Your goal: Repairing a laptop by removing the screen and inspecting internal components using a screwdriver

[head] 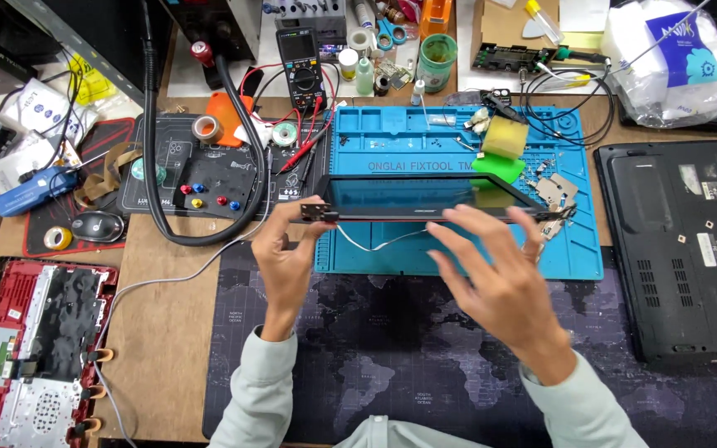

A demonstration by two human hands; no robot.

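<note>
My left hand (285, 253) has its grip clenched on the left corner of the laptop screen panel (425, 199), thumb and fingers pinching near the hinge bracket, while my right hand (499, 278) hovers with its grip released, fingers spread just beside the panel's near edge. The panel sits tilted over the blue mat (458, 249) on the table (168, 332). A black laptop base (682, 249) lies at 3 o'clock, a red laptop shell (35, 348) at 8 o'clock.
</note>
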